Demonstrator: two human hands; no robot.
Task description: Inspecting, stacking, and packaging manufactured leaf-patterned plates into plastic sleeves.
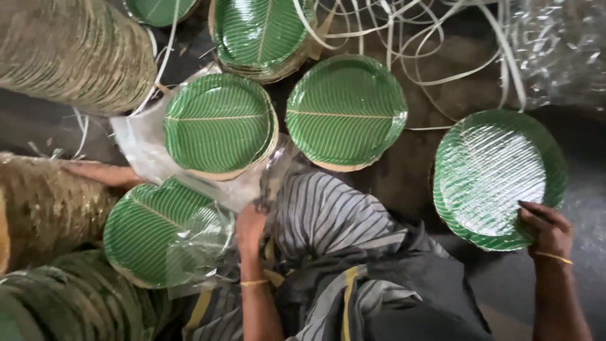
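**Handling wrapped stacks of green leaf-print plates on the floor**

Reaching out to the right, our right hand [548, 228] rests its fingers, pressed together and laid flat, on the lower right rim of a plastic-wrapped stack of round green leaf-patterned paper plates [495, 177], which lies on the dark floor [410, 170]. Our left hand [250, 226] is pinching a sheet of clear crinkled plastic film [208, 237] that drapes over another stack of the same green plates [154, 230] at lower left, just beside our striped grey garment [328, 221].

Beyond these, two more unwrapped green plate stacks [346, 112] sit side by side near the middle, the left one resting on a clear plastic bag [136, 142]. Loose white strapping bands [429, 38] curl over the floor at the top. Long rolled columns of stacked plates seen edge-on [69, 50] lie along the left side.
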